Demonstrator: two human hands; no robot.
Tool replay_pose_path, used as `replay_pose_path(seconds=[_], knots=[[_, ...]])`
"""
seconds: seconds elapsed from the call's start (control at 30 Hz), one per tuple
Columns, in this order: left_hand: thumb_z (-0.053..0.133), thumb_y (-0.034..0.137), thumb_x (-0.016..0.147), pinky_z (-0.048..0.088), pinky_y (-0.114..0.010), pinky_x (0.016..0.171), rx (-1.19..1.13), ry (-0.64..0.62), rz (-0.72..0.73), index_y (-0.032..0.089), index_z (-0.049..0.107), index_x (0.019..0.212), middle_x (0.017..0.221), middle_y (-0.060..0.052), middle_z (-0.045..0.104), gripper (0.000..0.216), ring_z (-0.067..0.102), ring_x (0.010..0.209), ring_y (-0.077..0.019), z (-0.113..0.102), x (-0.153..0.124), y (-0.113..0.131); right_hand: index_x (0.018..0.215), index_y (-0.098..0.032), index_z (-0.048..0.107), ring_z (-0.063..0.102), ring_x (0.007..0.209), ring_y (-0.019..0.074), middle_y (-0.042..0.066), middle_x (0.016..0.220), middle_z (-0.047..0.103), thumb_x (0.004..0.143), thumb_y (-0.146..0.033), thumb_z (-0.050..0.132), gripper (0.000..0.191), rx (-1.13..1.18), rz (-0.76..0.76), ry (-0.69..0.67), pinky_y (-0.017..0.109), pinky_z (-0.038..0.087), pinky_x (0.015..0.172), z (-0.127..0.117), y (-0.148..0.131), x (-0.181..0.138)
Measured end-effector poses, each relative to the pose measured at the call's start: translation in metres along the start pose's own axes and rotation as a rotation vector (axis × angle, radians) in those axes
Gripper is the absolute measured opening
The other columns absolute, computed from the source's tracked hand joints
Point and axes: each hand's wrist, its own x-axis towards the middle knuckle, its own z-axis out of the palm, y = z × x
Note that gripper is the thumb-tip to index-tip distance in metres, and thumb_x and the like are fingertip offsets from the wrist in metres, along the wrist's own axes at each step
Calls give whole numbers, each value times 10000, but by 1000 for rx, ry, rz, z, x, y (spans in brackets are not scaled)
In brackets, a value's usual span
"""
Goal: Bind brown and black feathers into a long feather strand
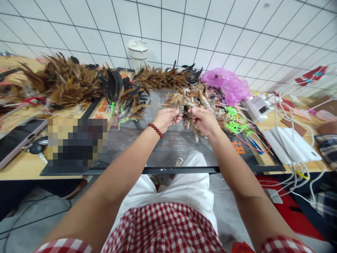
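My left hand (168, 120), with a dark red bead bracelet (155, 129) at its wrist, is closed in a pinch over the dark board (126, 147). Opposite it, a short gap away, my right hand (204, 120) is also pinched, thumb against finger. Whatever lies between the fingertips is too small to make out. Just behind both hands spreads a loose pile of brown and pale feathers (193, 96). Bright green ties (234, 121) lie to the right of my right hand. Left of my left hand are dark feather bunches (134, 102) with green ties.
A long brown feather strip (163, 78) lies at the back, with a big feather heap (71, 82) leftward. Around stand a white lidded cup (137, 52), a pink plastic bag (228, 84), blue pens (256, 146), white power banks with cables (292, 144), a phone (19, 138) and keys (37, 147).
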Motion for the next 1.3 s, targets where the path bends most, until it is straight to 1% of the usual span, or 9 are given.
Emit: replay_pose_path(seconds=[0.2,0.3,0.5,0.67,0.8,0.9,0.97,1.13,1.3], knots=[[738,192,785,525,-261,755,-77,-277,-66,100,683,876,925,-94,733,141,695,805,-133,-2,0,-3,852,-225,714,601,737,138,-4,760,673,574,-485,857,407,122,-17,-48,289,489,689,4,4,-1],[748,173,770,505,-309,878,-156,-373,-49,122,696,896,907,-65,728,145,690,896,-146,2,-3,-6,858,-229,706,599,716,141,-14,735,669,568,-486,860,416,166,1,-96,289,492,681,9,7,-2],[760,181,757,480,-316,919,-175,-350,-52,119,676,775,761,-21,687,106,663,781,-109,5,-3,-9,682,-207,647,539,633,112,-25,682,627,604,-502,837,359,120,25,-167,261,470,620,8,12,-1],[732,174,783,492,-298,890,-186,-299,-49,124,678,813,779,-30,694,79,670,784,-111,3,-2,-8,853,-227,704,596,700,119,-17,778,677,596,-476,850,387,138,21,-125,287,503,702,4,13,2],[758,190,762,481,-351,946,-155,-396,-95,127,683,865,899,-79,730,142,687,908,-153,5,-5,-9,864,-243,682,602,711,139,-17,772,660,571,-508,851,430,121,-20,-65,297,506,669,5,13,3],[765,194,755,487,-365,940,-140,-448,-113,117,672,809,846,-75,726,133,687,870,-153,8,-7,-11,755,-234,640,549,611,120,-45,633,579,563,-496,859,392,123,-11,-67,266,466,575,8,13,2],[744,183,774,501,-333,905,-141,-410,-85,111,663,766,770,-51,706,109,675,789,-127,9,-6,-12,708,-224,624,510,562,100,-57,583,548,559,-482,865,383,156,-2,-85,246,440,542,9,14,1],[694,147,812,508,-279,870,-166,-313,-30,110,655,754,717,-28,676,79,652,730,-93,7,-3,-11,784,-215,675,571,612,105,-35,667,645,503,-451,893,426,157,31,-18,255,494,614,5,16,5],[698,150,810,519,-285,862,-158,-275,-45,105,637,778,746,-39,687,82,666,734,-95,6,-2,-8,721,-201,632,536,583,94,-17,662,632,592,-530,828,405,-5,-31,23,237,450,583,0,20,10]])
